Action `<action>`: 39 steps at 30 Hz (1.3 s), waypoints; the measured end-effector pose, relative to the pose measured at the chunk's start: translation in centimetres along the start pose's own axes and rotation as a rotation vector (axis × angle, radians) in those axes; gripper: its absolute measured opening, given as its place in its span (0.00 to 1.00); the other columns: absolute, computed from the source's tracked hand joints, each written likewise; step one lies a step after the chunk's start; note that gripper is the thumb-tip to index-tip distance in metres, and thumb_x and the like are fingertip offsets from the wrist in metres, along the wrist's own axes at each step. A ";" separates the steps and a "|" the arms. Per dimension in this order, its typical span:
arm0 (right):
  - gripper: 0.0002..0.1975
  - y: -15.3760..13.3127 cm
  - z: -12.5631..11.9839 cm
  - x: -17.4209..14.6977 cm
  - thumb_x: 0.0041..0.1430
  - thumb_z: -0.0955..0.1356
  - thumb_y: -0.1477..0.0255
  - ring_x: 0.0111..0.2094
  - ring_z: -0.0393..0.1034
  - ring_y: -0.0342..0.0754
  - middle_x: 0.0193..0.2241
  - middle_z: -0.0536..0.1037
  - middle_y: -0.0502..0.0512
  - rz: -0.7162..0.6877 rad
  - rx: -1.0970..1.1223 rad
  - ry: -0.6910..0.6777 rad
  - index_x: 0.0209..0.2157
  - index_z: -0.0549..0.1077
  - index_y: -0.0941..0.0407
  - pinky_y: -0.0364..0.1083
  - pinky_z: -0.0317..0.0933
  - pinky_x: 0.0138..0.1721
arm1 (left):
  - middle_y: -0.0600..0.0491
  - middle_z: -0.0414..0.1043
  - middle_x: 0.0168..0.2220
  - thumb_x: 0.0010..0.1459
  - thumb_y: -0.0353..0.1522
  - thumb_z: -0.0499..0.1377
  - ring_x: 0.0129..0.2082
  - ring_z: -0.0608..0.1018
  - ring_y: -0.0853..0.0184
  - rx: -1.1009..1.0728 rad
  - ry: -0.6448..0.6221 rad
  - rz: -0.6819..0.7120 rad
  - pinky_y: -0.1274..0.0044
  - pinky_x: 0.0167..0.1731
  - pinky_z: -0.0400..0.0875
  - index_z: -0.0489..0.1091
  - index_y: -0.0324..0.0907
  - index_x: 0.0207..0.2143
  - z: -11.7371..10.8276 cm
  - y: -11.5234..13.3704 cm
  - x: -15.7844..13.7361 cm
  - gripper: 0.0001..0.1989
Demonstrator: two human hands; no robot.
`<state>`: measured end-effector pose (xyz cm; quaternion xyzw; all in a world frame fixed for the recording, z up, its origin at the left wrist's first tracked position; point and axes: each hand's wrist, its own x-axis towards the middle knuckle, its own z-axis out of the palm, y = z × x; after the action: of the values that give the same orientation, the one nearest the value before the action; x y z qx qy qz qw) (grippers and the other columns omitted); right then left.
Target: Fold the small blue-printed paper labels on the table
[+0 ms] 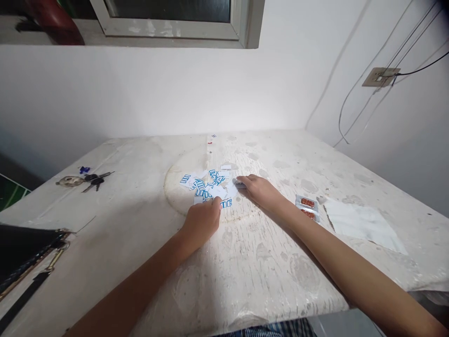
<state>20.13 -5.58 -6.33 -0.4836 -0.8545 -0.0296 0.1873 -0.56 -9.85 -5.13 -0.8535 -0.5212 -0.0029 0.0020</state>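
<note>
Several small white paper pieces with blue print [206, 185] lie scattered in a loose heap near the middle of a worn white table [266, 262]. My left hand [201, 220] rests at the near edge of the heap, fingers curled, fingertips touching a piece. My right hand [257, 188] lies flat-ish at the heap's right side, its fingertips pressing on a small grey-white piece [240, 185].
A bunch of keys [86, 179] lies at the far left. A black bag with a strap [24, 252] sits at the left edge. Blister packs of reddish pills [307, 207] and a white sheet [365, 223] lie on the right. A wall socket with cables [380, 76] is on the right wall.
</note>
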 end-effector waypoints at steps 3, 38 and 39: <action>0.17 -0.1 -0.7 0.2 0.56 0.60 0.75 0.31 0.64 0.47 0.32 0.73 0.60 0.117 0.210 0.059 0.47 0.66 0.62 0.45 0.56 0.32 | 0.50 0.71 0.28 0.63 0.33 0.38 0.27 0.73 0.65 -0.015 0.006 -0.007 0.76 0.25 0.59 0.61 0.40 0.40 0.1 -0.2 0.0 0.15; 0.19 -5.0 -2.2 -0.8 0.47 0.59 0.82 0.23 0.60 0.40 0.24 0.67 0.48 0.081 0.658 -0.126 0.43 0.61 0.55 0.41 0.52 0.27 | 0.52 0.71 0.30 0.62 0.34 0.38 0.28 0.73 0.65 -0.061 0.008 -0.024 0.76 0.24 0.57 0.59 0.41 0.41 -0.5 -0.1 -0.3 0.13; 0.20 -5.0 -2.1 -0.8 0.47 0.59 0.81 0.23 0.60 0.40 0.25 0.67 0.48 0.083 0.671 -0.123 0.44 0.60 0.55 0.41 0.52 0.27 | 0.52 0.71 0.30 0.62 0.34 0.39 0.27 0.73 0.65 -0.058 0.016 -0.023 0.76 0.24 0.57 0.59 0.41 0.41 -0.4 -0.1 -0.3 0.13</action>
<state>16.93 -9.36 -4.03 -0.4300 -0.8060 0.2900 0.2852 -0.80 -10.03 -4.76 -0.8470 -0.5307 -0.0248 -0.0187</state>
